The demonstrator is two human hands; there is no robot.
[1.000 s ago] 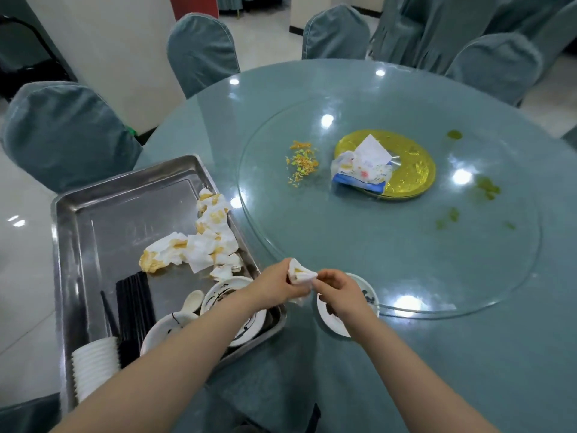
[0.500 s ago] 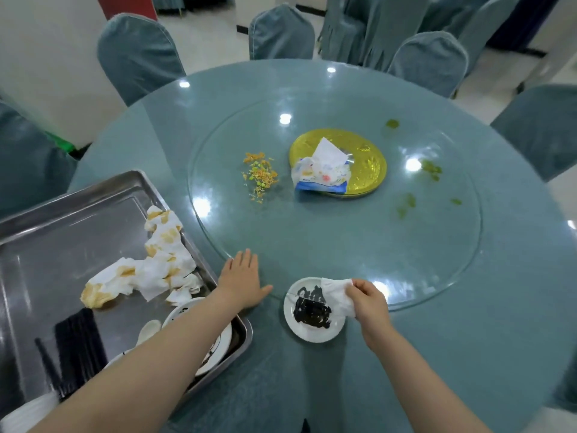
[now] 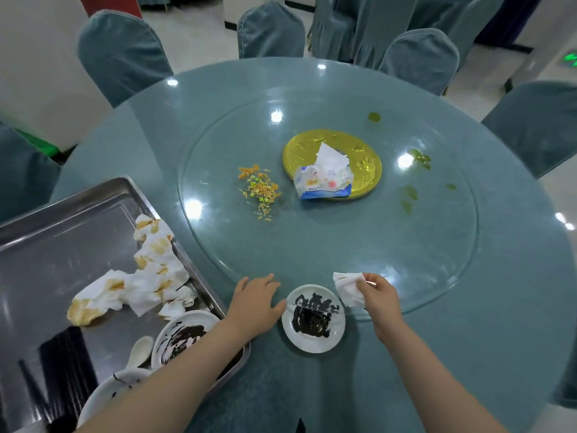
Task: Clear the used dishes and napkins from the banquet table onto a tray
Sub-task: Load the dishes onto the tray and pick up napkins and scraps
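Observation:
A small white saucer [image 3: 313, 320] smeared with dark sauce sits at the table's near edge. My right hand [image 3: 379, 296] pinches a crumpled white napkin [image 3: 347, 287] just right of and above the saucer. My left hand [image 3: 257, 300] lies flat on the table with straight fingers, its thumb beside the saucer's left rim. The steel tray [image 3: 43, 232] at the left holds stained napkins [image 3: 146, 276], another sauce-smeared dish [image 3: 179, 335], a white spoon [image 3: 139, 351] and black chopsticks [image 3: 59, 367].
On the glass turntable [image 3: 327, 239] stand a gold plate [image 3: 359, 151] with a tissue pack [image 3: 324, 179], a pile of orange and green food scraps [image 3: 259, 189] and green sauce spots [image 3: 420, 157]. Covered chairs [image 3: 121, 54] ring the table.
The napkin passed from both hands to my right hand alone, which has lifted it off the saucer to the right. My left hand went flat onto the table beside the saucer.

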